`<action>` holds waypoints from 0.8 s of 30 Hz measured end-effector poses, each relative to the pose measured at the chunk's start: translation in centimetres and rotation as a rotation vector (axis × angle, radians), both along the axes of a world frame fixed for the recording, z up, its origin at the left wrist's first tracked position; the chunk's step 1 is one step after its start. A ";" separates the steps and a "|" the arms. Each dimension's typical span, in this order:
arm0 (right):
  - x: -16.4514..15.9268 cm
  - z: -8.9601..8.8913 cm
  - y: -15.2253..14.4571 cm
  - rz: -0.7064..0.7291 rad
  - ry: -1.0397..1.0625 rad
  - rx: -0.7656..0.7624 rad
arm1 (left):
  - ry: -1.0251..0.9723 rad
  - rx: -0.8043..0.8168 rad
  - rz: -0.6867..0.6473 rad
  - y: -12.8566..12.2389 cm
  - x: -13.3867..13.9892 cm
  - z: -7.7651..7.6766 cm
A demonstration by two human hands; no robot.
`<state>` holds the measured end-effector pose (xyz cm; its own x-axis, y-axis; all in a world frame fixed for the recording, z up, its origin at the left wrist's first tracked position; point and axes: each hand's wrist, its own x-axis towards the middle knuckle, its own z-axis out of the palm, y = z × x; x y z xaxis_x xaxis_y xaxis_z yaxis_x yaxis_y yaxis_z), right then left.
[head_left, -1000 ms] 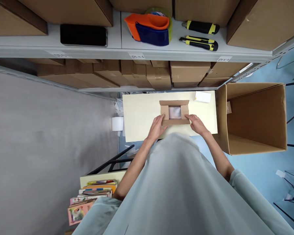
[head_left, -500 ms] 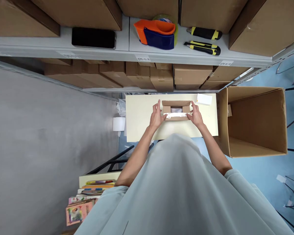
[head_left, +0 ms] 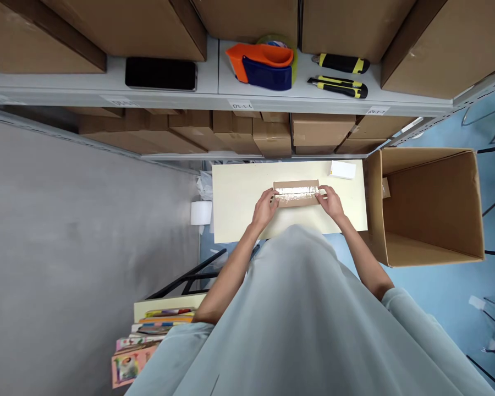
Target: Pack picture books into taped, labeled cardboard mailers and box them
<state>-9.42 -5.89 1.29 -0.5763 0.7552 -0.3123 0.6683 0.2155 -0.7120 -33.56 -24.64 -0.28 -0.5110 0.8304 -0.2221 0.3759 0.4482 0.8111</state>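
A small cardboard box (head_left: pixel 297 202) lies on the pale table with its top flaps folded over. Shiny clear tape (head_left: pixel 297 191) runs lengthwise across the top. My left hand (head_left: pixel 266 206) is curled at the box's left end, fingertips against the tape end. At the right end, my right hand (head_left: pixel 330 202) pinches the tape's other end with thumb and fingers. The inside of the box is hidden. A small white box (head_left: pixel 342 169) lies beyond my right hand, at the table's back edge.
A large open carton (head_left: pixel 433 203) stands right of the table (head_left: pixel 239 220). The shelf above bears a phone (head_left: pixel 160 73), an orange and blue tape dispenser (head_left: pixel 264 67) and utility knives (head_left: pixel 340 86). A white roll (head_left: pixel 201 213) sits to the left, near stacked magazines (head_left: pixel 132 366).
The open top flaps have been folded down, covering the box's opening. The tape now lies across the closed top, and both hands have drawn in their fingers at the box ends.
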 end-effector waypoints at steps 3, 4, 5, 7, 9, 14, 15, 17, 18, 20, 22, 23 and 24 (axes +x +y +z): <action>-1.2 0.3 -0.2 -0.076 -0.046 -0.012 | -0.109 -0.065 0.128 1.2 0.4 0.0; -1.6 0.5 -0.2 -0.100 -0.068 -0.017 | -0.126 -0.096 0.178 1.6 0.5 0.2; -2.0 0.8 -0.2 -0.125 -0.086 -0.021 | -0.137 -0.120 0.225 2.0 0.5 0.3; -2.4 1.2 -0.3 -0.178 -0.102 -0.026 | -0.148 -0.132 0.300 2.5 0.3 0.7; -2.4 1.6 -0.6 -0.224 -0.078 -0.028 | -0.155 -0.110 0.342 2.4 0.1 1.1; -1.1 1.9 -2.4 -0.261 -0.019 -0.044 | -0.175 -0.087 0.343 0.5 0.3 1.6; -0.9 1.8 -2.8 -0.259 -0.035 -0.050 | -0.178 -0.111 0.348 0.2 0.5 1.5; -0.6 1.4 -3.5 -0.257 -0.079 -0.058 | -0.178 -0.166 0.361 -0.2 1.2 1.1; -0.4 1.2 -3.7 -0.256 -0.098 -0.059 | -0.175 -0.187 0.360 -0.2 1.5 0.8; -0.4 0.8 -4.0 -0.253 -0.123 -0.058 | -0.160 -0.208 0.345 -0.2 1.9 0.4; -0.4 0.6 -4.1 -0.242 -0.138 -0.053 | -0.135 -0.215 0.317 -0.2 2.1 0.3; -0.4 0.6 -4.1 -0.231 -0.148 -0.050 | -0.119 -0.222 0.297 -0.1 2.1 0.3; -0.5 0.6 -4.1 -0.218 -0.161 -0.043 | -0.103 -0.233 0.275 -0.1 2.0 0.3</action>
<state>-9.87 -9.94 1.90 -0.3418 0.8400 -0.4214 0.8009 0.0258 -0.5982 -31.57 -24.77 0.05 -0.6734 0.5860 -0.4507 0.1373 0.6982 0.7026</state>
